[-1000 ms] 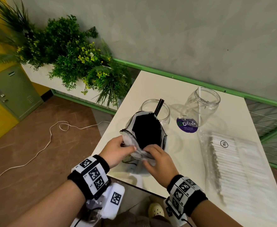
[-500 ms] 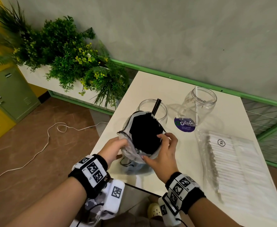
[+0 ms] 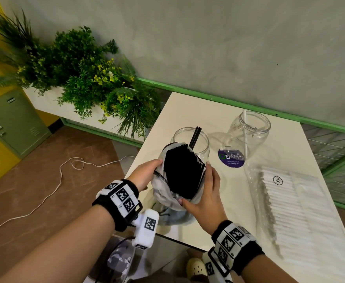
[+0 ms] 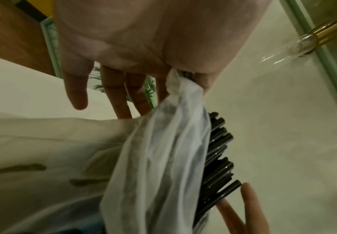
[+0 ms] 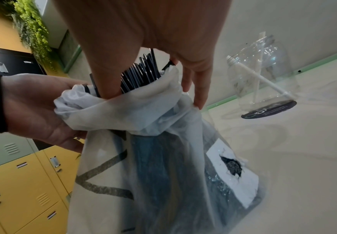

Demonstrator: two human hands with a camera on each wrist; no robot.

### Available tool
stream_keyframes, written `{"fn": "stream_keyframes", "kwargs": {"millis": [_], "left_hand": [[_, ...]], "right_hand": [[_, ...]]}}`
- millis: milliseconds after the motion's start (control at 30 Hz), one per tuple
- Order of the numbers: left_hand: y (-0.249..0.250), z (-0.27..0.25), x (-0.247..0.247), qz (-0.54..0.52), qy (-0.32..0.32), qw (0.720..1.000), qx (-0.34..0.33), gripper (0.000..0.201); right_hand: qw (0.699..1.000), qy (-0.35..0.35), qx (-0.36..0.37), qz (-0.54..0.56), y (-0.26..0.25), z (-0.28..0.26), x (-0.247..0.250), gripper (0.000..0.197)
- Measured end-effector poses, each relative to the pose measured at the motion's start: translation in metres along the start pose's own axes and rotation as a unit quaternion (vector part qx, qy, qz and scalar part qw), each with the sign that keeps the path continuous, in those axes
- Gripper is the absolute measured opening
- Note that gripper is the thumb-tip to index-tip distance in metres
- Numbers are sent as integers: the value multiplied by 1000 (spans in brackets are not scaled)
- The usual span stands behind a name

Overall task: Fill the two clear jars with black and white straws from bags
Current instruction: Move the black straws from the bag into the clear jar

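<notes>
Straws, step in hand: black lot being drawn from its bag; judged early in the task, with only a couple of black straws (image 3: 195,135) in the near jar (image 3: 190,144) and a single white straw (image 3: 245,135) in the far jar (image 3: 249,131).
Worktop (image 3: 208,111): pale surface carrying both jars, both bags and a round purple sticker (image 3: 231,158) at the far jar's foot.
Bag of white straws (image 3: 290,205): lying flat at the right, apparently untouched, well apart from both hands.
Bag of black straws (image 3: 175,190): standing upright near the front edge, just in front of the near jar, mouth rolled down, black straw bundle (image 3: 183,172) poking out at the top.
Left hand (image 3: 145,175): gripping the bunched rim of the bag on its left side, thumb and forefinger pinching the plastic (image 4: 175,85), other fingers extended.
Right hand (image 3: 206,193): thumb tucked inside the bag's mouth against the bundle (image 5: 107,85), fingers spread down the outside of the plastic (image 5: 197,88); closing on bag and bundle, though no separate clutch of straws is yet pinched.
Next move, as a judgement: firm pinch on a handful, straight lift clear of the plastic, short carry forward into the near jar, bag held steady throughout.
Risk, as a judgement: loose straws slipping out and scattering.
</notes>
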State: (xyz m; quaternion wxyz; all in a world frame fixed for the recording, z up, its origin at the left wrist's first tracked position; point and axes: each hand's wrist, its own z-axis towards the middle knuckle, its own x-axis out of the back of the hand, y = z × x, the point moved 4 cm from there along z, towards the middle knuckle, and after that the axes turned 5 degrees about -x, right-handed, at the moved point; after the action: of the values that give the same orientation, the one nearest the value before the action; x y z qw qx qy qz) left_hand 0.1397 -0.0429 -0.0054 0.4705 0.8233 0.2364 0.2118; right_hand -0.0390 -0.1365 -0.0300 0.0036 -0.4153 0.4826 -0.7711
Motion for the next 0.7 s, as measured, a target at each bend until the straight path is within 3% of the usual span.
{"fn": "stream_keyframes", "kwargs": {"millis": [167, 267, 300, 367, 433, 567, 700], "left_hand": [[1, 2, -2, -16, -14, 999, -46, 61], [0, 2, -9, -114, -57, 992, -16, 31], [0, 1, -13, -139, -76, 987, -3, 20], [-2, -1, -21, -176, -101, 979, 26, 34], [-6, -2, -25, -206, -103, 972, 39, 32], [-6, -3, -29, -280, -96, 955, 29, 28], [-4, 1, -31, -345, -73, 935, 28, 24]], "right_hand": [[997, -72, -14, -4, 6, -3, -6, 110], [993, -92, -69, -26, 13, 0, -13, 124], [992, -89, -80, -32, 14, 2, -14, 128], [992, -82, -90, -29, 14, 7, -16, 132], [994, -70, -86, -9, 13, 8, -13, 131], [998, -8, -16, 54, 3, 3, 1, 114], [998, 52, 30, 35, 3, 5, 9, 109]]}}
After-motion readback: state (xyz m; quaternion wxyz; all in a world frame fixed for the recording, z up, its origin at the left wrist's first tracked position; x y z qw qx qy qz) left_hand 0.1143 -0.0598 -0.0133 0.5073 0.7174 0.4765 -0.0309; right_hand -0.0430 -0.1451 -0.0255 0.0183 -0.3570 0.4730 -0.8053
